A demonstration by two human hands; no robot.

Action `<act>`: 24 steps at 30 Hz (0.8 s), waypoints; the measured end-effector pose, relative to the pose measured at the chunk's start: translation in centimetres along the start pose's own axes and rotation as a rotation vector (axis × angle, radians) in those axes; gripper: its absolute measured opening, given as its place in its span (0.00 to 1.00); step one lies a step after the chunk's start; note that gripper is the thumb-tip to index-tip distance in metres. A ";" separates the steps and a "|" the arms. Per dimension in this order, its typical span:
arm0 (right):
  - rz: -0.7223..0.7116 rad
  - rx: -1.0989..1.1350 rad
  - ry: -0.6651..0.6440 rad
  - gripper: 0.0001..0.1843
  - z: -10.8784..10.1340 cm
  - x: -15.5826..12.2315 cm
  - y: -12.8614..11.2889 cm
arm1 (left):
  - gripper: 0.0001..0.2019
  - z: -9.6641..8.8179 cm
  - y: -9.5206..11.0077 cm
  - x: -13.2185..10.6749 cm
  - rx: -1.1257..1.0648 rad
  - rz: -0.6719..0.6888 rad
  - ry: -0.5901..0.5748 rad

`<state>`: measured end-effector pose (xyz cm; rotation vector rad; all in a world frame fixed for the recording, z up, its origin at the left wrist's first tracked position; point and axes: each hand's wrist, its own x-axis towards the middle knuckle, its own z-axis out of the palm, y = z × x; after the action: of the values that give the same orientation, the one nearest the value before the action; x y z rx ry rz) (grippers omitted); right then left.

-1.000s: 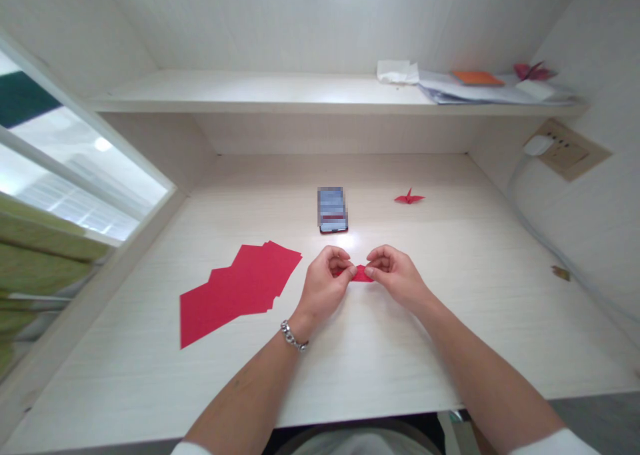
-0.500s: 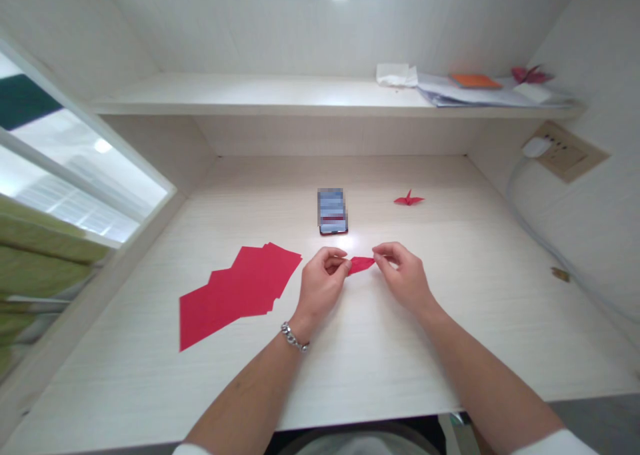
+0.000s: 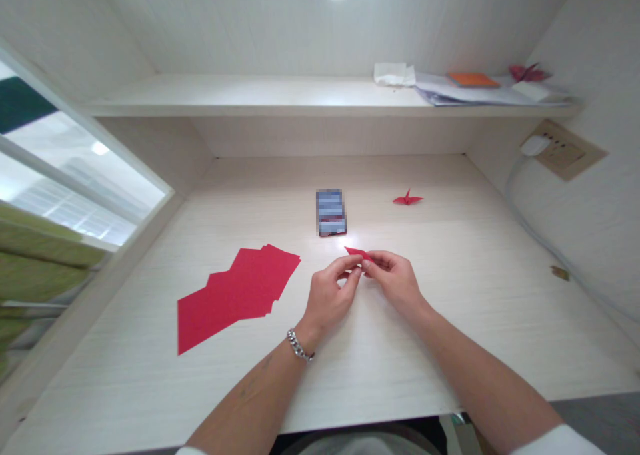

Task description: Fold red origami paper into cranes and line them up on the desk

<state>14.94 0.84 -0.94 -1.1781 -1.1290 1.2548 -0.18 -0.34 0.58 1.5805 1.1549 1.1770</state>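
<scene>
Head view: a small folded red paper (image 3: 356, 251), slanting over the middle of the white tabletop (image 3: 380, 375), on the near side of a phone (image 3: 331, 213). Pinched at its right end by the thumb and fingers of the right hand (image 3: 399, 280), closed tight on it, with a pointed tip jutting free to the left. Close against it from the other side, the left hand (image 3: 330, 291), with fingers bent and thumb and forefinger nearly together at the paper's near edge; impossible to tell whether gripping it or only touching. Around the left wrist, 1 silver chain bracelet (image 3: 299, 346). To the left of the 2 hands and apart from them, a fan of overlapping red sheets (image 3: 240, 288), flat on the tabletop. Beyond the right hand, 1 small red paper crane (image 3: 408, 200) with wings spread, to the right of the phone. Farther back, a shelf (image 3: 240, 91) with white papers (image 3: 434, 91), 1 orange piece (image 3: 473, 80) and 1 more folded red shape (image 3: 528, 73). At far right, a socket plate (image 3: 569, 151) with 1 white plug (image 3: 535, 146).
</scene>
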 end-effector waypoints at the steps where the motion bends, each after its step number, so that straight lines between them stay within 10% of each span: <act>1: 0.025 -0.004 0.012 0.16 -0.2 0.1 0.0 | 0.11 -0.2 -0.1 0.1 -0.017 -0.012 0.015; 5: 0.110 -0.042 0.004 0.15 -0.6 0.2 -0.4 | 0.13 -1.3 -0.5 0.8 0.030 -0.049 0.170; 12: 0.147 -0.061 -0.148 0.12 -0.7 -0.2 -0.9 | 0.10 -1.2 -0.3 1.1 -0.180 -0.166 -0.116; 24: 0.084 -0.014 -0.162 0.08 -0.8 -0.5 -1.6 | 0.04 -1.1 -0.2 1.2 -0.299 -0.254 -0.124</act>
<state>15.85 0.41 0.63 -1.1610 -1.2184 1.4296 -1.13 0.97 0.89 1.2240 1.0124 1.0158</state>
